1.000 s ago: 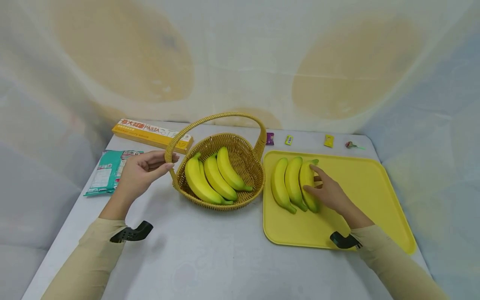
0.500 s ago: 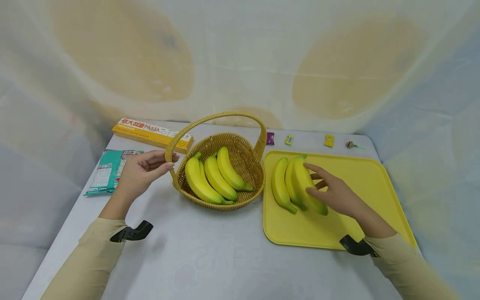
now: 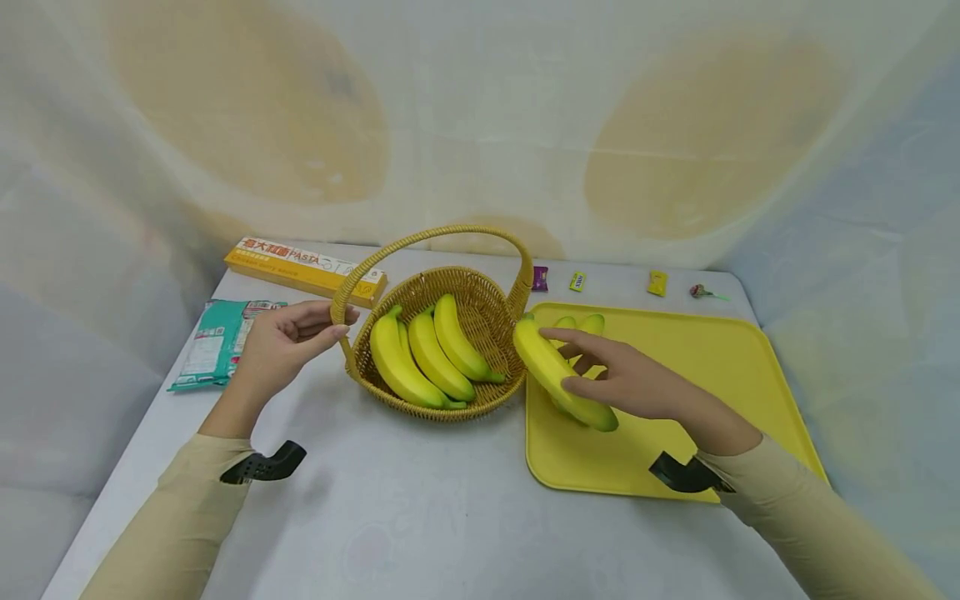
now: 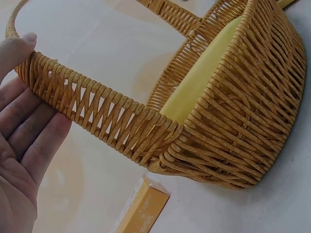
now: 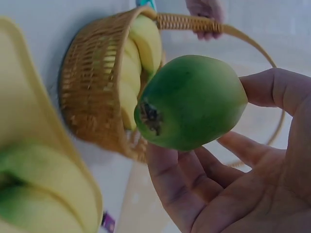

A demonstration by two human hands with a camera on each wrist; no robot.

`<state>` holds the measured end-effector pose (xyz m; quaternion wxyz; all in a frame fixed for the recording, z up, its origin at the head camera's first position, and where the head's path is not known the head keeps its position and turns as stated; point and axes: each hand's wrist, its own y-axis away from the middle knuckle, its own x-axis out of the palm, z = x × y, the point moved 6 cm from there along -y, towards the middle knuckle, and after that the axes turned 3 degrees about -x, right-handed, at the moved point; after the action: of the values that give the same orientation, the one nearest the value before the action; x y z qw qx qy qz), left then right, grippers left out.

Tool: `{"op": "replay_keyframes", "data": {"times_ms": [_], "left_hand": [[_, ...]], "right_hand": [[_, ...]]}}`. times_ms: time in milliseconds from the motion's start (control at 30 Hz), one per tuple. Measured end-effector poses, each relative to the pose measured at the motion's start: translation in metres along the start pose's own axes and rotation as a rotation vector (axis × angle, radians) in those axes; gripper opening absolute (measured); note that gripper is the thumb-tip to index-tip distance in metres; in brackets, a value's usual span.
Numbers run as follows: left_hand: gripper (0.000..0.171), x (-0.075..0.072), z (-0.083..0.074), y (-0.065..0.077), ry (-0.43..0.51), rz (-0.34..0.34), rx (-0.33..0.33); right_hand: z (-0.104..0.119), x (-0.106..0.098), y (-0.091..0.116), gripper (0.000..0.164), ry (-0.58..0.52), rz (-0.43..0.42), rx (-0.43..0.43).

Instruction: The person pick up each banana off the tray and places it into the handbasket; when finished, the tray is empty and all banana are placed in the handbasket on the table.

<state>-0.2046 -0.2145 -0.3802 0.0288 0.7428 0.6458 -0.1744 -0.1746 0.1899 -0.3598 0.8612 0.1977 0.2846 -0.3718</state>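
My left hand [image 3: 281,346] pinches the left side of the arched handle of a wicker basket [image 3: 446,414]; in the left wrist view the thumb lies on one face of the woven handle [image 4: 97,104] and the fingers on the other. Several bananas [image 3: 423,354] lie inside the basket. A banana [image 3: 562,375] is gripped between the thumb and fingers of my right hand [image 3: 630,379], raised over the left edge of the yellow tray [image 3: 720,400]. Its green end [image 5: 189,104] faces the right wrist camera. Two more bananas [image 3: 592,323] lie on the tray, partly hidden behind the held one.
A pasta box [image 3: 300,271] lies behind the basket to the left, and a teal packet [image 3: 213,346] is by the left hand. Along the back are a purple candy [image 3: 540,278], a small green candy [image 3: 577,281], a yellow candy [image 3: 657,283] and a lollipop [image 3: 701,291].
My right hand has lifted the rightmost banana from the tray and carried it left, over the other two and close to the basket's right rim. My left hand has stayed at the handle.
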Motion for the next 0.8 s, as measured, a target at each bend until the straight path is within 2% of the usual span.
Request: {"op": "replay_keyframes", "data": {"times_ms": [333, 600, 800], "left_hand": [[0.028, -0.001, 0.003, 0.001, 0.001, -0.006, -0.008], [0.028, -0.002, 0.002, 0.001, -0.015, -0.013, -0.014], [0.027, 0.0, 0.001, 0.0, 0.014, 0.005, 0.015]], "right_hand": [[0.018, 0.018, -0.07, 0.063, 0.045, 0.07, -0.051], [0.021, 0.036, -0.124, 0.065, 0.056, 0.132, 0.017], [0.019, 0.048, -0.15, 0.066, 0.115, 0.143, 0.032]]}}
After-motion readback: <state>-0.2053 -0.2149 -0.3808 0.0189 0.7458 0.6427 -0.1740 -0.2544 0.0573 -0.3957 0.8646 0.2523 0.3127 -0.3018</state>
